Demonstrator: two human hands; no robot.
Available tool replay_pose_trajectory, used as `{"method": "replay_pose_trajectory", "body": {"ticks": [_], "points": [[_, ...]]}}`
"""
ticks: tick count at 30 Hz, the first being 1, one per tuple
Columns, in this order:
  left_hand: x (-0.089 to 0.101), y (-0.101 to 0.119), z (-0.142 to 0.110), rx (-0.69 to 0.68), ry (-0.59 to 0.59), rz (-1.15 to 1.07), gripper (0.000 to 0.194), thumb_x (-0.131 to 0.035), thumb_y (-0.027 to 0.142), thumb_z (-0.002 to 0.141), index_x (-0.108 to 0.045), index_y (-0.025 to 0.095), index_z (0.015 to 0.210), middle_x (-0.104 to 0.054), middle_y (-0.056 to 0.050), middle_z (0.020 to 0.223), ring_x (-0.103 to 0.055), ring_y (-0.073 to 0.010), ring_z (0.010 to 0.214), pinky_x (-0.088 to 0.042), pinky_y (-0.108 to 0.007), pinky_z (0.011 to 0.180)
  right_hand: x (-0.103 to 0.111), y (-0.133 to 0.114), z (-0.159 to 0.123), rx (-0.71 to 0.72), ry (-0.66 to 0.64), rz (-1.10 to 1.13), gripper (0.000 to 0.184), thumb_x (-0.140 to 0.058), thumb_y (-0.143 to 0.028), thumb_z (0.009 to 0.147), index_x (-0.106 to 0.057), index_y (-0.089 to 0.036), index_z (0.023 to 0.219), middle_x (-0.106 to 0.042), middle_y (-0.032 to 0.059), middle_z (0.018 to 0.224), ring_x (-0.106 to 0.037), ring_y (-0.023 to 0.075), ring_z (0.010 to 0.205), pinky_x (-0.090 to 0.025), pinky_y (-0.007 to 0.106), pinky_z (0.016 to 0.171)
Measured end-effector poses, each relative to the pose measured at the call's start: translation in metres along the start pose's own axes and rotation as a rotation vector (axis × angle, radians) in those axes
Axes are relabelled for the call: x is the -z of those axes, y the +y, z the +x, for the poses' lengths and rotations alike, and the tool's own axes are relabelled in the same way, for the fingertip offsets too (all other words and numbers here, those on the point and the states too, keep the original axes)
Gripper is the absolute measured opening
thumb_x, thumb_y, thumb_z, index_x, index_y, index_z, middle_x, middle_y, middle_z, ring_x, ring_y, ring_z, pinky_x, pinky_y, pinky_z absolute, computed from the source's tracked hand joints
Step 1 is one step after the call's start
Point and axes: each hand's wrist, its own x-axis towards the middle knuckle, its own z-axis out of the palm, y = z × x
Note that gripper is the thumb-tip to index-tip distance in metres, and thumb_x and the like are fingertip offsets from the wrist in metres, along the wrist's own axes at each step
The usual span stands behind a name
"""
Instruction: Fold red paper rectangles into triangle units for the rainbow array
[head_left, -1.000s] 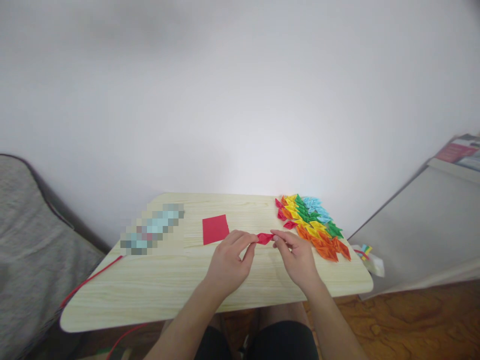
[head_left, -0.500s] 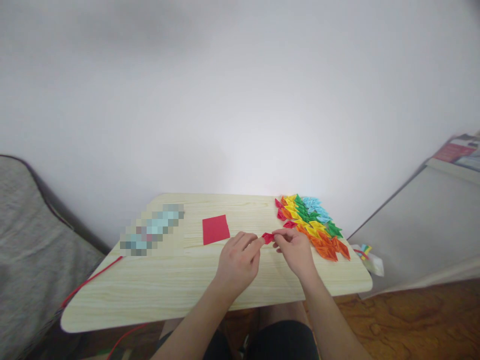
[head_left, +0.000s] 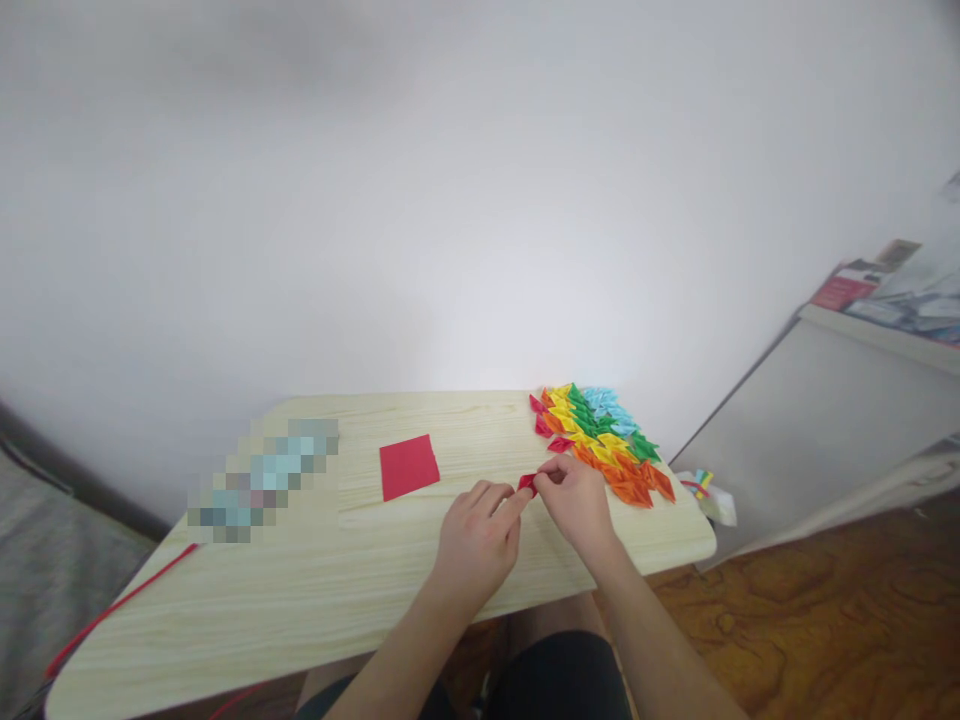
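Between my fingertips, over the front middle of the table, is a small folded red paper piece (head_left: 526,484). My left hand (head_left: 484,530) pinches its left side, and my right hand (head_left: 574,497) grips its right end with thumb and forefinger; the fingers cover part of it. Left of my hands lies a flat stack or sheet of square red paper (head_left: 409,467). Just beyond my right hand are rows of folded paper pieces (head_left: 600,430) in red, orange, yellow, green and light blue. One red folded piece (head_left: 560,444) lies closest to my right fingers.
The pale wood-grain table (head_left: 300,600) stands against a white wall. A blurred-out object (head_left: 277,475) lies at its left, with a red cord (head_left: 124,605) running off the edge. Right of the table are a white bag (head_left: 716,503) and a cabinet (head_left: 840,400) with items on top.
My view has turned a little to the right, so the table appears shifted left. Both hands keep hold of the red folded piece, and my fingers have closed in around it.
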Motion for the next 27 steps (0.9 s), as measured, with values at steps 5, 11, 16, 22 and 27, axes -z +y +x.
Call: {"method": "replay_pose_trajectory", "body": {"ticks": [5,11,16,22,27], "points": [[-0.009,0.008,-0.004,-0.007,-0.066,-0.006,0.033,-0.057,0.015,0.096,-0.069,0.028,0.124,-0.072,-0.007,0.106,-0.062,-0.0229,0.098,-0.054,-0.04,0.087,0.006,0.015,-0.006,-0.002,0.012,-0.085,0.011,-0.065,-0.02,0.077,-0.075,-0.022,0.082,-0.073,-0.001,0.065,-0.068,0.0173,0.062,-0.046,0.027,0.064],[-0.024,0.025,0.0,-0.003,-0.128,-0.012,0.028,-0.056,0.018,0.098,-0.069,0.027,0.12,-0.073,-0.006,0.106,-0.063,-0.0235,0.1,-0.053,-0.04,0.085,0.017,0.029,-0.009,-0.023,0.034,-0.219,0.013,-0.062,-0.022,0.081,-0.07,-0.022,0.071,-0.071,0.0002,0.064,-0.066,0.0173,0.063,-0.043,0.027,0.064],[-0.026,0.037,0.007,0.026,-0.16,-0.023,0.041,-0.058,0.019,0.096,-0.062,0.033,0.134,-0.073,-0.004,0.109,-0.064,-0.0236,0.102,-0.053,-0.039,0.084,0.033,0.045,0.004,-0.076,0.056,-0.334,0.006,-0.065,-0.023,0.08,-0.071,-0.022,0.082,-0.073,0.0006,0.07,-0.068,0.018,0.068,-0.042,0.026,0.064],[-0.004,0.011,0.003,0.109,-0.143,0.013,0.048,-0.056,0.022,0.097,-0.054,0.025,0.145,-0.072,-0.008,0.121,-0.064,-0.0251,0.108,-0.052,-0.043,0.094,0.046,0.06,0.034,-0.112,0.014,-0.432,0.006,-0.067,-0.021,0.079,-0.071,-0.022,0.075,-0.074,0.0007,0.072,-0.069,0.0173,0.07,-0.039,0.024,0.061],[0.022,-0.037,-0.004,0.18,-0.12,0.089,0.027,-0.056,0.026,0.096,-0.07,0.023,0.119,-0.073,-0.009,0.121,-0.063,-0.0283,0.115,-0.049,-0.046,0.104,0.04,0.061,0.057,-0.122,-0.009,-0.491,0.008,-0.068,-0.027,0.081,-0.073,-0.021,0.077,-0.076,0.0039,0.077,-0.071,0.0195,0.075,-0.04,0.025,0.062]]}}
